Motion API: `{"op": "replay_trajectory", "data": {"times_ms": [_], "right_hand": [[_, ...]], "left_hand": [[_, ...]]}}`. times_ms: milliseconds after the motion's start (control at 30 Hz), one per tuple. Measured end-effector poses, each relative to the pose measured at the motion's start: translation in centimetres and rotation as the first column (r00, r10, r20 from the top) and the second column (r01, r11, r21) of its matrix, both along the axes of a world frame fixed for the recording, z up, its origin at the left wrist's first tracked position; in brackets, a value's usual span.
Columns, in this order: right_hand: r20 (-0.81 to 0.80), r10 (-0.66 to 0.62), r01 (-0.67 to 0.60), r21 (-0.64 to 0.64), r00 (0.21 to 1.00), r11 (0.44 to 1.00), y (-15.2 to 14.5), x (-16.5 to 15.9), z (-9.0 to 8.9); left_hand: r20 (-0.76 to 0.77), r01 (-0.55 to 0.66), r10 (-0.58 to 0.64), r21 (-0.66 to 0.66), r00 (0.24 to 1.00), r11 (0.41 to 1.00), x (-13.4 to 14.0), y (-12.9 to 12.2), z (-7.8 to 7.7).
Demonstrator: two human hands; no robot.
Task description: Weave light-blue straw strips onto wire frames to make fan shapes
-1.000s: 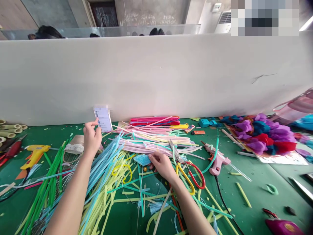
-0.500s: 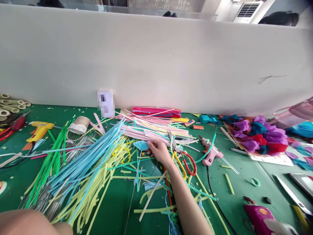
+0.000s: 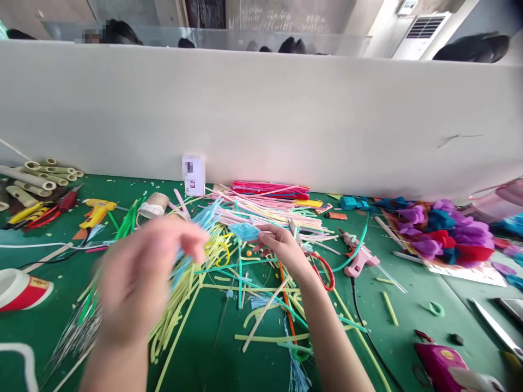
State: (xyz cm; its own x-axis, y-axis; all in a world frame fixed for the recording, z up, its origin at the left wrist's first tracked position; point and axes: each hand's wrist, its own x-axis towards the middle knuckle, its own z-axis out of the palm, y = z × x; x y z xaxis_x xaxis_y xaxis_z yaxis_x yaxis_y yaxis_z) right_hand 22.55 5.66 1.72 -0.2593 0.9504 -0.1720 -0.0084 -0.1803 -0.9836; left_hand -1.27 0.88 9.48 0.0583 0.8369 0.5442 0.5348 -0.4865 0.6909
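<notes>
Centrally, in the head view, the right hand (image 3: 281,245) has a narrow, pinching grip on a light-blue piece (image 3: 244,231) over the green counter (image 3: 220,362), near the scissors (image 3: 329,276). The left hand (image 3: 139,272), blurred, hangs beside yellow-green strips (image 3: 180,310); I cannot tell its grip. A phone (image 3: 194,177) stands against the white panel (image 3: 245,109).

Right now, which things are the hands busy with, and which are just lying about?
Busy with:
- blue piece, pinched by the right hand
- left hand: too blurred to tell

Seemingly just lying about:
- yellow glue gun
- pink glue gun
- purple petals
</notes>
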Motion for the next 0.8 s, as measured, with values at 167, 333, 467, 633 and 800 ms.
{"op": "replay_trajectory", "data": {"times_ms": [167,333,467,633,800], "right_hand": [[0.022,0.029,-0.031,0.061,0.999,0.998,-0.5,-0.3,0.7],[0.142,0.072,-0.077,0.028,0.987,0.997,-0.2,-0.4,-0.5],[0.21,0.06,-0.052,-0.042,0.976,0.998,0.1,-0.1,-1.0],[0.237,0.073,-0.06,-0.061,0.969,0.996,-0.1,0.4,-0.5],[0.225,0.083,-0.073,-0.052,0.971,0.996,0.0,0.4,-0.4]], "left_hand": [[-0.041,0.105,-0.13,-0.375,0.991,0.921,1.2,4.4,-4.3],[0.073,0.279,-0.286,-0.538,0.955,0.795,1.0,7.0,-8.6],[0.194,0.333,-0.271,-0.613,0.943,0.716,0.4,6.5,-8.3],[0.259,0.375,-0.274,-0.711,0.926,0.595,-0.2,6.1,-7.4],[0.246,0.347,-0.248,-0.746,0.937,0.569,-0.9,6.2,-7.4]]}}
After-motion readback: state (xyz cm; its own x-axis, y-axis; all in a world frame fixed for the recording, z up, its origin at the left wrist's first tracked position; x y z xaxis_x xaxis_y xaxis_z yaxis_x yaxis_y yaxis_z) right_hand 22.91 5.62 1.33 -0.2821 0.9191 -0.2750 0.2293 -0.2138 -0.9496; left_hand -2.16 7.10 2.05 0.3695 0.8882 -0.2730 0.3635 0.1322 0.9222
